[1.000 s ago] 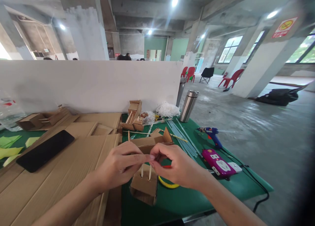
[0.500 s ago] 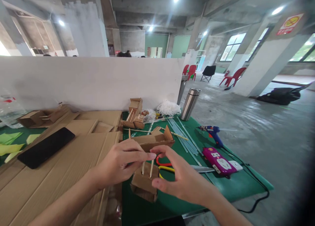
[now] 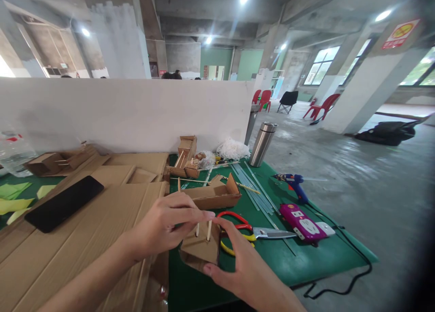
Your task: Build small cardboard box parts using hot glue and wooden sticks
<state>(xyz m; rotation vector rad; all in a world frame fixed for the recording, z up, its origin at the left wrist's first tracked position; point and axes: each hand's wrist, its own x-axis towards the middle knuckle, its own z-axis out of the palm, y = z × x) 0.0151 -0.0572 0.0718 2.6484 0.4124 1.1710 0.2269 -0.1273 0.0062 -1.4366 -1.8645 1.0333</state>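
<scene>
A small cardboard box (image 3: 200,251) sits on the green tabletop with two thin wooden sticks (image 3: 209,230) standing upright out of its top. Over the upper ends of the sticks, my left hand (image 3: 170,223) is closed, its fingertips hiding the stick tops. My right hand (image 3: 236,257) is spread around the box's right side. Its index fingertip meets the left fingertips near a stick, and its thumb is at the box's front corner; I cannot tell if the thumb presses on it. Red-and-yellow-handled scissors (image 3: 268,233) lie just beyond my right hand.
Behind the box lies an open cardboard tray (image 3: 210,196). Clear glue sticks (image 3: 254,189), a blue glue gun (image 3: 295,185), a purple power strip (image 3: 304,223) and a steel flask (image 3: 263,144) are to the right. Left are cardboard sheets (image 3: 112,212) and a black phone (image 3: 64,203).
My right hand has moved left and down, its thumb now by the box's front corner, uncovering more of the scissors. The box has turned slightly. My left hand stays nearly still.
</scene>
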